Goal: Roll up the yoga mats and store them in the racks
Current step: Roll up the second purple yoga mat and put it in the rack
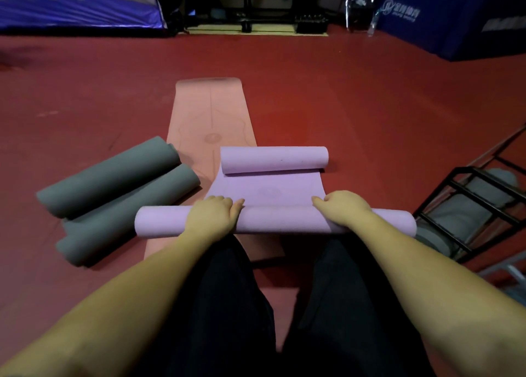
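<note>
Head view, looking down over dark trousers (227, 305) and two bare forearms to a red floor (341, 106). A purple mat (264, 190) lies crosswise in front of the person, rolled at both ends: the near roll (273, 223) sits under the hands, the far roll (274, 159) lies parallel to it, and a short flat stretch with a faint printed pattern joins the two. The left hand (212, 216) rests on top of the near roll left of its middle, fingers curled over the far side of the roll, thumb pointing toward the centre. The right hand (343, 208) rests on the same roll right of its middle, fingers likewise curled over it; both hands grip the roll. Beneath the purple mat, a pink mat (209, 115) lies unrolled flat on the floor, running lengthwise away from the person. To the left, touching the pink mat's edge, lie rolled grey mats (119, 189), side by side and angled. At the right edge stands a black metal rack (466, 203) with grey rolled mats inside it. Blue padded barriers (444, 15) line the far side of the floor.
</note>
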{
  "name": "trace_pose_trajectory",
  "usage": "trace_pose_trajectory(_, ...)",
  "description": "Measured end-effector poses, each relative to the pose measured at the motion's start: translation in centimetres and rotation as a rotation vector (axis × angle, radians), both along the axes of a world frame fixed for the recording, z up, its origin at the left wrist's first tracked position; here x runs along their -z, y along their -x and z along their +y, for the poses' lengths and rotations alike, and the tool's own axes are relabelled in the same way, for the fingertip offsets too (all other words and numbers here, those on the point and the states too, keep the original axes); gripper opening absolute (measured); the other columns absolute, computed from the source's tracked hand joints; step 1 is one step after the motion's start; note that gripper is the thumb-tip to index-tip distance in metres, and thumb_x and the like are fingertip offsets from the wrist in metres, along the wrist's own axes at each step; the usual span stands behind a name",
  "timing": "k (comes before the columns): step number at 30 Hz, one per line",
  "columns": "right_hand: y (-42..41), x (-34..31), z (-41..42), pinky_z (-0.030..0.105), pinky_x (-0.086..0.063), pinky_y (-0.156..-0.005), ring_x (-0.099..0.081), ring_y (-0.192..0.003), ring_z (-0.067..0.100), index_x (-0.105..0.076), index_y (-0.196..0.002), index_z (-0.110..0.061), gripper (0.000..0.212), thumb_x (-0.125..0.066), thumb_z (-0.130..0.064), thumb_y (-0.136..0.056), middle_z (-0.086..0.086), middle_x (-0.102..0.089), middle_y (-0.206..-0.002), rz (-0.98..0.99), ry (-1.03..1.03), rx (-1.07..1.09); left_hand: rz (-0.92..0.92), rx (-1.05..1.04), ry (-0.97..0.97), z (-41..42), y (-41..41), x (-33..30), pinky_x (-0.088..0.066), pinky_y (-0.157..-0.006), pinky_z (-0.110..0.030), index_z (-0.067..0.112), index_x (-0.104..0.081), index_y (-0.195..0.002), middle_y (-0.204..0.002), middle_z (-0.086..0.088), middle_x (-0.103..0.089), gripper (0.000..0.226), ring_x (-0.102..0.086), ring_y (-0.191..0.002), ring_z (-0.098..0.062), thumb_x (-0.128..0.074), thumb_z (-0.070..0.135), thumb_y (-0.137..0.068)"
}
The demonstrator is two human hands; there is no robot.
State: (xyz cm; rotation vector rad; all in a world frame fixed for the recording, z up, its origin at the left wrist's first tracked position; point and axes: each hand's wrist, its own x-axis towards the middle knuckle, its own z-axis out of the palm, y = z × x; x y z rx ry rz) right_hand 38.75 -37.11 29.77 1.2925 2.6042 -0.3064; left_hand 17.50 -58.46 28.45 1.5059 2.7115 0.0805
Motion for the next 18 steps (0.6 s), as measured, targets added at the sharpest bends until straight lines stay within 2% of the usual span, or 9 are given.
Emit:
trace_pose_trajectory(2, -0.4, -0.6, 0.1, 0.036, -0.045, -0.081, -0.059, -0.101, 0.032, -0.069, -0.110, -0.014, 0.066, -0.025, -0.061, -0.096, 0.012, -0.067, -0.116, -0.008, 0.024, 0.012, 0.024, 0.009, -0.044, 0.5, 0.0, -0.3, -0.041, -0.072, -0.038, 0.016, -0.067, -0.089, -0.097, -0.008, -0.069, 0.066, -0.062, -0.093, -0.031, -0.015, 0.056, -0.099)
trace_pose_trajectory(4, -1.0, -1.5, 0.1, 0.037, -0.044, -0.087, -0.057, -0.111, 0.032, -0.066, -0.120, -0.012, 0.066, -0.027, -0.060, -0.097, 0.014, -0.063, -0.126, -0.026, 0.063, 0.026, 0.014, 0.015, -0.030, 1.1, 0.0, -0.7, -0.037, -0.070, -0.036, 0.015, -0.067, -0.089, -0.101, -0.010, -0.069, 0.058, -0.062, -0.095, -0.032, -0.023, 0.049, -0.104)
trace_pose_trajectory(8, -1.8, -3.7, 0.1, 0.036, -0.036, -0.099, -0.048, -0.129, 0.030, -0.050, -0.140, -0.008, 0.068, -0.034, -0.058, -0.098, 0.014, -0.047, -0.147, -0.091, 0.254, 0.083, -0.060, 0.037, 0.082, 1.6, -0.1, -2.0, -0.036, -0.075, -0.035, 0.014, -0.067, -0.089, -0.105, -0.013, -0.068, 0.062, -0.060, -0.098, -0.032, -0.018, 0.048, -0.105)
trace_pose_trajectory(12, -1.9, -3.3, 0.2, 0.036, -0.033, -0.105, -0.045, -0.133, 0.027, -0.050, -0.142, -0.012, 0.070, -0.038, -0.064, -0.095, 0.010, -0.044, -0.151, -0.167, 0.379, 0.094, -0.189, 0.003, 0.188, 1.6, 0.4, -0.9, -0.039, -0.086, -0.036, 0.009, -0.067, -0.102, -0.119, -0.018, -0.064, 0.061, -0.057, -0.106, -0.033, -0.020, 0.047, -0.104)
trace_pose_trajectory(13, -1.8, -2.9, 0.1, 0.036, -0.037, -0.102, -0.048, -0.129, 0.028, -0.055, -0.137, -0.014, 0.067, -0.038, -0.064, -0.095, 0.010, -0.049, -0.147, -0.150, 0.344, 0.065, -0.212, -0.010, 0.208, 1.5, 0.5, -0.5, -0.040, -0.089, -0.037, 0.007, -0.067, -0.107, -0.123, -0.019, -0.063, 0.061, -0.057, -0.109, -0.033, -0.020, 0.046, -0.104)
trace_pose_trajectory(14, -1.6, -2.2, 0.2, 0.036, -0.041, -0.092, -0.054, -0.119, 0.029, -0.064, -0.123, -0.017, 0.058, -0.039, -0.062, -0.096, 0.009, -0.058, -0.135, -0.088, 0.263, 0.027, -0.234, -0.024, 0.227, 1.6, 0.8, -0.3, -0.040, -0.092, -0.037, 0.007, -0.066, -0.111, -0.126, -0.019, -0.061, 0.061, -0.056, -0.112, -0.034, -0.021, 0.046, -0.103)
trace_pose_trajectory(15, -1.6, -1.7, 0.1, 0.035, -0.043, -0.076, -0.058, -0.103, 0.030, -0.067, -0.100, -0.018, 0.047, -0.041, -0.057, -0.096, 0.006, -0.065, -0.114, 0.011, 0.161, -0.003, -0.251, -0.035, 0.245, 1.6, 1.1, -0.2, -0.040, -0.094, -0.037, 0.006, -0.065, -0.115, -0.130, -0.020, -0.060, 0.060, -0.055, -0.115, -0.034, -0.021, 0.046, -0.103)
trace_pose_trajectory(16, -1.6, -1.3, -0.1, 0.034, -0.037, -0.062, -0.057, -0.088, 0.030, -0.061, -0.079, -0.019, 0.043, -0.043, -0.053, -0.097, 0.003, -0.064, -0.092, 0.116, 0.059, -0.015, -0.266, -0.040, 0.265, 1.7, 1.5, -0.1, -0.040, -0.097, -0.038, 0.005, -0.063, -0.119, -0.133, -0.020, -0.057, 0.060, -0.053, -0.118, -0.035, -0.022, 0.046, -0.103)
trace_pose_trajectory(18, -1.7, -0.8, -0.9, 0.035, -0.029, -0.054, -0.052, -0.073, 0.029, -0.047, -0.063, -0.016, 0.048, -0.041, -0.048, -0.099, -0.001, -0.051, -0.072, 0.237, -0.101, -0.027, -0.296, -0.048, 0.321, 2.0, 2.3, 0.2, -0.039, -0.102, -0.038, 0.006, -0.060, -0.125, -0.138, -0.021, -0.054, 0.061, -0.050, -0.122, -0.035, -0.021, 0.047, -0.101)
